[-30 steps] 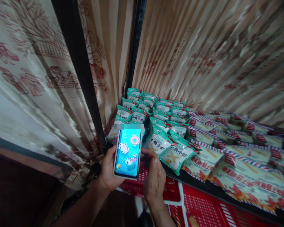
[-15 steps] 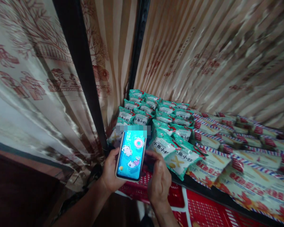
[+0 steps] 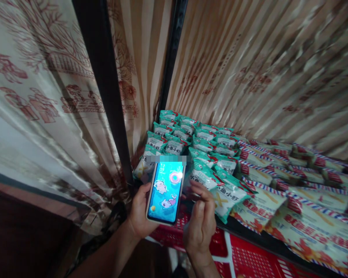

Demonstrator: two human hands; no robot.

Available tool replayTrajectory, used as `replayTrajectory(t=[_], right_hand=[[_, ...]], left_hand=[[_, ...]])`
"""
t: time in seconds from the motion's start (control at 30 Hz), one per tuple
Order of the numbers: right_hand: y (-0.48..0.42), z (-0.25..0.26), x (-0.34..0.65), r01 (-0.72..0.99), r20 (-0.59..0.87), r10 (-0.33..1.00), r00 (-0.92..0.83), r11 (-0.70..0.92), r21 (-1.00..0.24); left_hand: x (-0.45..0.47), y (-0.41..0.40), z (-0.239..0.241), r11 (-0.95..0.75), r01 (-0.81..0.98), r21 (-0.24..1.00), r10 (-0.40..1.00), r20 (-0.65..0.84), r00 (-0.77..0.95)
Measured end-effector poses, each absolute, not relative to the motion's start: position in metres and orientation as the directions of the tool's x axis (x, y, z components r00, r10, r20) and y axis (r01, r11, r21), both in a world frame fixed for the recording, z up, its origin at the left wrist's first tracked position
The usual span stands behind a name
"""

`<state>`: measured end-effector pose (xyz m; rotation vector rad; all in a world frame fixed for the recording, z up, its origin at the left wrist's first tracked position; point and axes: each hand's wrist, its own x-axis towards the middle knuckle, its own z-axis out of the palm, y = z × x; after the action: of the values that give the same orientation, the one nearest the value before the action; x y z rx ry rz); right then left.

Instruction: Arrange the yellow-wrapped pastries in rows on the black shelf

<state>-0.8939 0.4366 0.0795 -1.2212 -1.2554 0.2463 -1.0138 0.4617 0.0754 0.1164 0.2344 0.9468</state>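
Observation:
My left hand (image 3: 139, 210) grips a smartphone (image 3: 166, 191) by its left edge and back; the lit screen shows a blue cartoon picture. My right hand (image 3: 201, 223) is at the phone's right side, fingers curled and thumb raised, touching its edge. Just behind the phone lie green snack packets (image 3: 203, 154) in rows on a dark shelf (image 3: 249, 234).
White packets with red print and striped borders (image 3: 292, 193) fill the shelf to the right. Red plastic baskets (image 3: 249, 258) sit below the shelf. Patterned curtains (image 3: 249, 69) hang behind and at the left, and two black posts (image 3: 104, 88) stand upright.
Phone and both hands have shifted slightly right and down in view as the camera turned. The right thumb has lifted a little off the phone's edge.

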Motion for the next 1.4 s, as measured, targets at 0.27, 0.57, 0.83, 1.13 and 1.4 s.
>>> replayTrajectory(t=[0.27, 0.57, 0.83, 1.13, 1.4], right_hand=[[0.432, 0.087, -0.890, 0.614, 0.673, 0.666, 0.323, 0.394, -0.684], [0.428, 0.085, -0.888, 0.602, 0.655, 0.703, 0.276, 0.405, -0.688], [0.428, 0.083, -0.887, 0.601, 0.658, 0.706, 0.261, 0.415, -0.683], [0.429, 0.081, -0.890, 0.586, 0.663, 0.708, 0.243, 0.438, -0.682], [0.426, 0.081, -0.890, 0.601, 0.659, 0.716, 0.231, 0.428, -0.675]], left_hand=[[-1.009, 0.461, 0.076, 0.589, -0.774, 0.232, 0.805, -0.086, 0.587], [-1.010, 0.460, 0.070, 0.588, -0.787, 0.188, 0.808, -0.182, 0.560], [-1.010, 0.461, 0.070, 0.563, -0.810, 0.164, 0.822, -0.211, 0.529], [-1.011, 0.461, 0.068, 0.556, -0.814, 0.169, 0.828, -0.195, 0.526], [-1.010, 0.462, 0.070, 0.556, -0.816, 0.160, 0.828, -0.187, 0.528]])
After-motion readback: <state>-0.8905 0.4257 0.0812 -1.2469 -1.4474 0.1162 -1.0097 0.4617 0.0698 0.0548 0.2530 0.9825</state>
